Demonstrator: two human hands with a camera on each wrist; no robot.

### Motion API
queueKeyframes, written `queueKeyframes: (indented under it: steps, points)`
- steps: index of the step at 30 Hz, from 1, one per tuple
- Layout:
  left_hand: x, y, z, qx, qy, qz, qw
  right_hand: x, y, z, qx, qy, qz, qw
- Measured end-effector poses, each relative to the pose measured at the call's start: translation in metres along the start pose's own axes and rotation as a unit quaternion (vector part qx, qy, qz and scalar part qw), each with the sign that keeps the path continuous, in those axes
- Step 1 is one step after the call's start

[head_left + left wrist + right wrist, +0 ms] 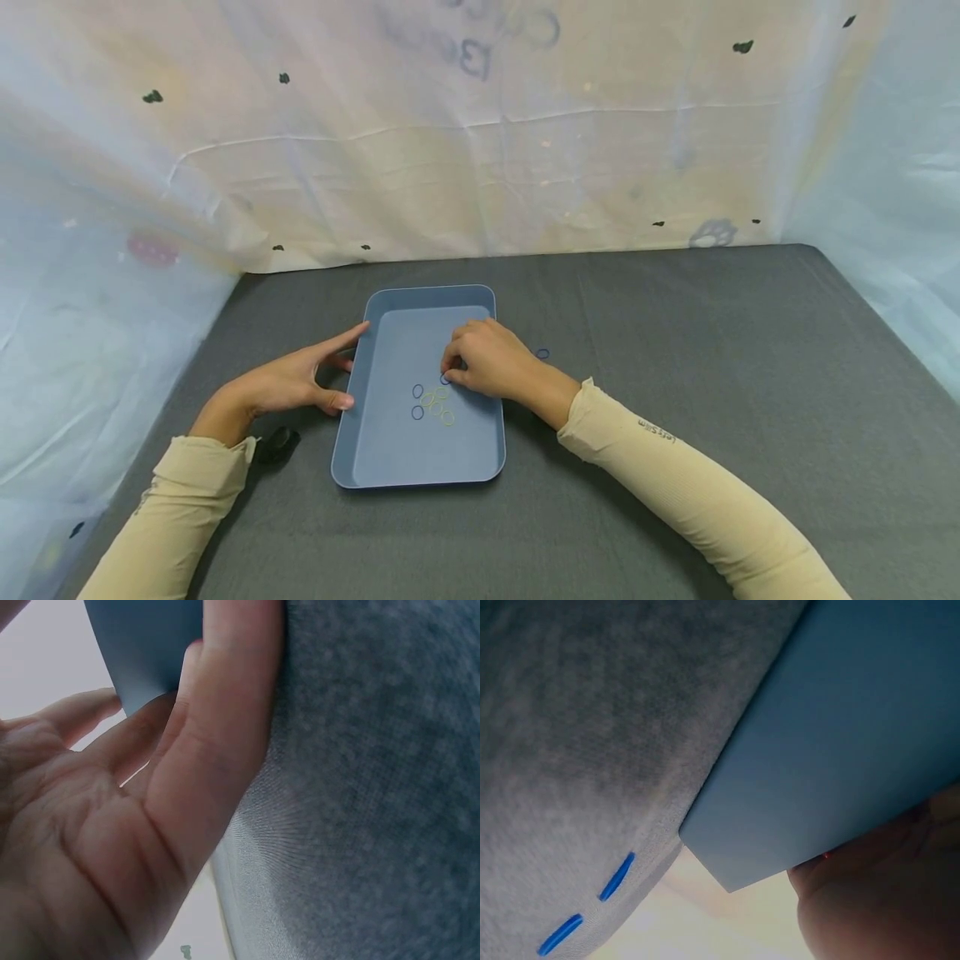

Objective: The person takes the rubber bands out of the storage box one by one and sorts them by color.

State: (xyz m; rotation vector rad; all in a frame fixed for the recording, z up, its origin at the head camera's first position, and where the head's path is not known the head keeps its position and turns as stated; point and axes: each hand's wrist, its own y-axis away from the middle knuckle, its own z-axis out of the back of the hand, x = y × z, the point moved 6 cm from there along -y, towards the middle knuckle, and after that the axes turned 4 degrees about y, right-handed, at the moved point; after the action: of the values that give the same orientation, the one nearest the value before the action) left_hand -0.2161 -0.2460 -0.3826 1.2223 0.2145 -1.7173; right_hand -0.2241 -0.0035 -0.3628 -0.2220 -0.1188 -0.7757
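Note:
A shallow blue-grey tray (405,450) lies on the dark cloth. Spread along its left wall, my left hand (296,379) touches the outside with fingertips and thumb; the left wrist view shows the fingers against the tray wall (150,645). My right hand (487,358) reaches over the right rim, fingers bent down, pinching a small dark blue rubber band (445,379) low over the tray floor. Beside it in the tray lie two blue rubber bands (417,412) and several yellow rubber bands (437,408). The right wrist view hides the right fingertips behind the tray wall (817,765).
On the cloth right of the tray lies a blue rubber band (543,354); the right wrist view shows two blue bands (617,877) there. A black object (277,446) sits by the left wrist. Pale patterned sheets (487,183) hang behind and at both sides.

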Motion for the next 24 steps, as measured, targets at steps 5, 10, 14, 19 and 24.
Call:
queueKeyframes:
  steps: [5,10,14,19,24]
  points:
    - [-0.002,0.0,0.0,0.0,0.001,-0.001,1.0,0.0,0.002,0.003,-0.004,0.005,0.001,1.0]
    - [-0.003,-0.001,0.0,0.0,0.0,-0.007,1.0,0.0,0.003,0.006,-0.01,0.008,0.0,1.0]
    - [-0.002,-0.001,-0.001,0.003,0.011,-0.011,0.9999,-0.001,0.006,0.01,-0.027,0.004,-0.006,1.0]
    - [-0.001,0.0,-0.001,0.007,0.02,-0.01,0.9997,-0.003,0.014,0.016,-0.045,-0.012,-0.019,0.999]
    - [-0.001,0.0,-0.001,0.006,0.019,-0.005,0.9998,-0.005,0.021,0.023,-0.072,-0.029,-0.026,0.997]
